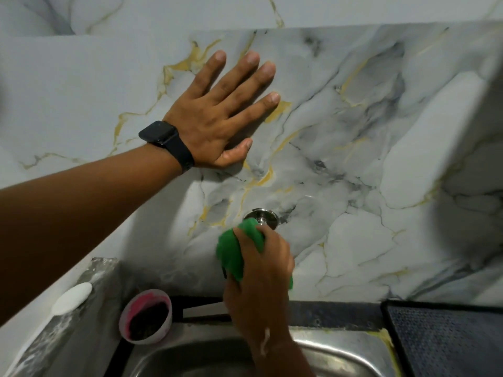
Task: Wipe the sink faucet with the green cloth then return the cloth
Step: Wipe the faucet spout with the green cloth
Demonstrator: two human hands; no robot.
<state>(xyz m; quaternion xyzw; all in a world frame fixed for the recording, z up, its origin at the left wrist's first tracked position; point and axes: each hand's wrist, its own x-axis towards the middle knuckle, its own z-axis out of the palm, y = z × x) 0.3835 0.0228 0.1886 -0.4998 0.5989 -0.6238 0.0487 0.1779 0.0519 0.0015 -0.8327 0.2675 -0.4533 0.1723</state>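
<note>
Head view, looking down at the back of a sink: the green cloth (239, 251) is bunched around the faucet, of which only the chrome base flange (262, 216) shows where it meets the marble-patterned wall (353, 159); the rest of the fitting is hidden under the fabric and the fingers. The right hand (258, 273) grips the cloth, fingers curled round it and the covered faucet body, with a fold of green sticking out above the knuckles towards the flange and another edge showing below the hand on its right side. A pale smear lies on the right wrist. Above and to the left, the left hand (217, 115) lies flat against the wall, fingers straight and spread, thumb out to the side, holding nothing; a dark smartwatch (166, 141) sits on its wrist and the bare forearm runs down to the left edge. Below the right hand is the stainless steel sink (340, 352), its rim curving round the basin. On the sink's left back corner stands a small pale tub (147, 317) with pink residue on its inner wall and dark contents. Further left, a white oval piece (72, 297) is stuck on the rough grey ledge. To the right of the sink lies a dark textured mat (446, 341).
</note>
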